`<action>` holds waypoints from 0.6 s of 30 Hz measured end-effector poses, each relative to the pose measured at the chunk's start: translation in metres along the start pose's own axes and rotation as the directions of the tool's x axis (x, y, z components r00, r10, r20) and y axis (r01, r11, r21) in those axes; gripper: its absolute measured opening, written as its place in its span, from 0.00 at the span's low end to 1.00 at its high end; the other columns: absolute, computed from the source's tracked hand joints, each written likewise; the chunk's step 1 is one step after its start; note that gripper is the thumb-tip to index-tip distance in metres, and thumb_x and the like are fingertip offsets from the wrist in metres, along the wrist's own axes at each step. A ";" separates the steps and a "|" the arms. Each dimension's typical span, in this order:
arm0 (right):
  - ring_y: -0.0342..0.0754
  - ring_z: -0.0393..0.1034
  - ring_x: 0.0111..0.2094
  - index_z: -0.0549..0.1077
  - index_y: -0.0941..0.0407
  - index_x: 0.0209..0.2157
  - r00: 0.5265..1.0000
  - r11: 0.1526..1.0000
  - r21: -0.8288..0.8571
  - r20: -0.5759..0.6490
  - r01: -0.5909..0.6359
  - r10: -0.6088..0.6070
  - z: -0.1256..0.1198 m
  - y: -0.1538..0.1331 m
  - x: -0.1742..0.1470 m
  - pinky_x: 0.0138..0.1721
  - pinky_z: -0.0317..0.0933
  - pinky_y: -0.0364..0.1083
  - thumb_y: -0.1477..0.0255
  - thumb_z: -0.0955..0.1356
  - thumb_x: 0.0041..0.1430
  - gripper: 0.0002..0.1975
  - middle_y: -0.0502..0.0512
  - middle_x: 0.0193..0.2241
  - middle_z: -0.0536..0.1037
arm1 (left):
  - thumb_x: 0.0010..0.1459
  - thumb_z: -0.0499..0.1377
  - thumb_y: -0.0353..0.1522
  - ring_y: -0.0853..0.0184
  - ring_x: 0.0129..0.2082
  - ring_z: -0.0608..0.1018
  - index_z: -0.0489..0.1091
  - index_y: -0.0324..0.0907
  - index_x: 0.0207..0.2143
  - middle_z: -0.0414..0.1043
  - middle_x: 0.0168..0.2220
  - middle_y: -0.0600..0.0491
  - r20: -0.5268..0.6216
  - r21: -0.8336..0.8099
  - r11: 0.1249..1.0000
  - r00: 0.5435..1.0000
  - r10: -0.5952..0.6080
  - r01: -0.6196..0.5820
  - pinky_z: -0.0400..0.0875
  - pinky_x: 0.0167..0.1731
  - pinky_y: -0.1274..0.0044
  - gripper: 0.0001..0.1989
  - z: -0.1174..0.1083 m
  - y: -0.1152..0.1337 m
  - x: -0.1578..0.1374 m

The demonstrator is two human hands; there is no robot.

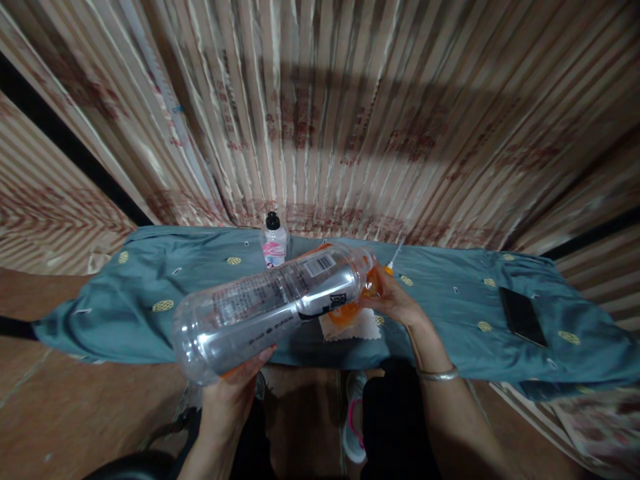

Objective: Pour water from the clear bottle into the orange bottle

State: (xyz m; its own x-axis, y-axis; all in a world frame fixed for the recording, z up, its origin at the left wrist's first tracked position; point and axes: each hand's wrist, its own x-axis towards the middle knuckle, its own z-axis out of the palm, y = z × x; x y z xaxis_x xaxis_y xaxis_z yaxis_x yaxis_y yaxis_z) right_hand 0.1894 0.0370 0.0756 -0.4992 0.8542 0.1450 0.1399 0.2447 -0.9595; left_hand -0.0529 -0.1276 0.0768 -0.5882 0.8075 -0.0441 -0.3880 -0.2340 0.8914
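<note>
A large clear plastic bottle [260,313] with a printed, partly orange label lies tilted across the view, its neck up to the right. My left hand [237,380] grips it from below near its base. At the neck, my right hand [395,293] has its fingers closed around an orange see-through plastic piece [371,285], whose full shape is hidden. More orange see-through plastic [344,315] shows below the bottle, over a white cloth with a zigzag edge [367,327]. I cannot tell whether the two orange parts are joined.
Behind the big bottle stands a small clear bottle with a black cap [274,243]. A thin white-and-orange tool [393,261] lies beyond my right hand. A black phone-like slab [523,317] rests at the right on the teal patterned cloth [445,283]. A striped curtain [320,120] hangs behind.
</note>
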 end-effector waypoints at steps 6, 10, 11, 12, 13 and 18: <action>0.57 0.62 0.63 0.63 0.44 0.62 1.000 1.000 0.005 0.003 0.000 0.000 -0.001 0.003 0.000 0.66 0.53 0.57 0.64 0.79 0.45 0.43 0.52 0.60 0.70 | 0.35 0.76 0.30 0.70 0.25 0.77 0.76 0.42 0.31 0.76 0.24 0.57 0.033 0.011 0.999 0.999 0.043 -0.043 0.77 0.31 0.79 0.18 0.002 0.001 0.000; 0.58 0.62 0.63 0.62 0.45 0.62 1.000 1.000 0.010 0.003 -0.013 0.013 -0.001 0.007 0.000 0.65 0.55 0.59 0.64 0.79 0.45 0.43 0.53 0.59 0.71 | 0.36 0.76 0.31 0.70 0.25 0.76 0.75 0.42 0.28 0.76 0.24 0.57 0.037 0.006 0.999 0.999 0.039 -0.039 0.77 0.32 0.78 0.16 0.001 0.000 0.000; 0.58 0.63 0.62 0.63 0.45 0.62 1.000 1.000 0.007 0.001 -0.013 0.013 -0.001 0.007 0.000 0.65 0.56 0.59 0.64 0.79 0.45 0.43 0.53 0.58 0.71 | 0.36 0.76 0.31 0.70 0.25 0.76 0.75 0.42 0.28 0.76 0.24 0.57 0.037 0.003 0.999 0.999 0.036 -0.036 0.77 0.32 0.77 0.16 0.000 0.000 0.000; 0.58 0.63 0.62 0.64 0.45 0.61 1.000 1.000 0.001 -0.005 -0.012 0.012 -0.001 0.007 0.000 0.65 0.56 0.59 0.64 0.79 0.45 0.42 0.53 0.58 0.72 | 0.36 0.76 0.31 0.70 0.25 0.76 0.76 0.42 0.28 0.76 0.24 0.57 0.038 0.003 0.999 0.999 0.037 -0.037 0.77 0.31 0.77 0.16 0.000 0.000 0.000; 0.57 0.63 0.62 0.65 0.45 0.61 1.000 1.000 -0.008 -0.013 -0.011 0.011 -0.001 0.007 0.000 0.65 0.56 0.58 0.64 0.79 0.45 0.41 0.53 0.57 0.72 | 0.36 0.76 0.31 0.70 0.25 0.76 0.76 0.42 0.28 0.76 0.24 0.57 0.040 0.003 0.999 0.998 0.038 -0.039 0.77 0.31 0.78 0.16 0.000 -0.001 0.001; 0.57 0.63 0.63 0.65 0.46 0.60 1.000 1.000 -0.026 -0.014 -0.015 0.014 -0.001 0.006 0.000 0.65 0.57 0.57 0.64 0.79 0.45 0.40 0.52 0.58 0.72 | 0.37 0.76 0.30 0.70 0.26 0.77 0.76 0.43 0.29 0.77 0.24 0.57 0.047 0.015 0.999 0.998 0.049 -0.050 0.77 0.32 0.79 0.16 0.000 -0.001 0.001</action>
State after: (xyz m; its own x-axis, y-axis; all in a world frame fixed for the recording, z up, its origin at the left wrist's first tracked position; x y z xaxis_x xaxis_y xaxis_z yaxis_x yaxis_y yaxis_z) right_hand 0.1913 0.0386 0.0705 -0.4854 0.8639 0.1346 0.1693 0.2439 -0.9549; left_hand -0.0530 -0.1265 0.0755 -0.5722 0.8198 0.0208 -0.3475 -0.2654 0.8994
